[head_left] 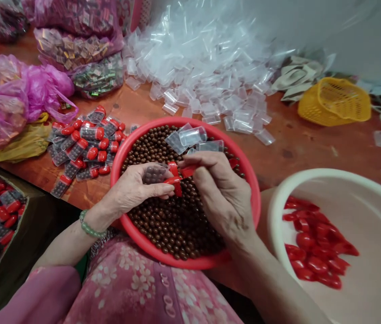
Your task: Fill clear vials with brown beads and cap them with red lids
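Note:
Over a red basin (253, 202) of brown balls (177, 234), my left hand (133, 189) is closed on a small clear container (155, 174) with brown balls inside. Red plastic (175, 182) shows at the container's open end, by my left thumb. My right hand (222, 193) pinches a red cap (188, 171) close to that end; its fingers partly cover the cap. Several empty clear containers (193, 136) lie on the balls at the basin's far side, just beyond my right fingers.
Capped containers (89, 139) are piled left of the basin, and more fill a cardboard box (37, 225). Empty clear containers (207, 67) heap behind. A white tub (373, 189) with red caps (315, 247) stands right, a yellow basket (335, 101) beyond. Pink bags (4, 94) sit left.

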`<state>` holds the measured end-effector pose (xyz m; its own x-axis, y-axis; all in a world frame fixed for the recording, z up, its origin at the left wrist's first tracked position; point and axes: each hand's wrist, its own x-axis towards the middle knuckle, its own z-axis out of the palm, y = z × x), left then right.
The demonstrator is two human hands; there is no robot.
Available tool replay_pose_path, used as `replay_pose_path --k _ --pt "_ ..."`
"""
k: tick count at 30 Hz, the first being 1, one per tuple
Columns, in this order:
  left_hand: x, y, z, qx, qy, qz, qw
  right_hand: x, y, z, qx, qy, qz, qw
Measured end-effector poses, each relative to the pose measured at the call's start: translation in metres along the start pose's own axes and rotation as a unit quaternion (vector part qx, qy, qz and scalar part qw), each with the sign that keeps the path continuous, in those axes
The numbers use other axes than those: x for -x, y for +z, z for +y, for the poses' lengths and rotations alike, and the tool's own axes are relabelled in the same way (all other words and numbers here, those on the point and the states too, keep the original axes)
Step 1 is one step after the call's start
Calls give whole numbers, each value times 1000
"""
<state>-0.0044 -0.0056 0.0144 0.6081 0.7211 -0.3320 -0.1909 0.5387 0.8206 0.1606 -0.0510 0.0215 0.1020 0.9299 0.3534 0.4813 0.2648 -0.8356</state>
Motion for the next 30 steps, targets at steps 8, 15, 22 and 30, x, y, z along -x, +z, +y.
replay_pose_path --k 8,15,22,30 --pt "-1 -1 0 65 -26 -29 997 6 -30 1 169 -151 -19 974" --pt "-1 -2 1 56 -61 -1 997 6 -39 -11 277 -239 -131 921" --pt "-1 -3 -1 -41 -11 27 999 21 -11 -9 349 -278 -109 888" --pt "0 -2 2 -47 -7 -17 999 17 -2 -9 256 -225 -57 938"
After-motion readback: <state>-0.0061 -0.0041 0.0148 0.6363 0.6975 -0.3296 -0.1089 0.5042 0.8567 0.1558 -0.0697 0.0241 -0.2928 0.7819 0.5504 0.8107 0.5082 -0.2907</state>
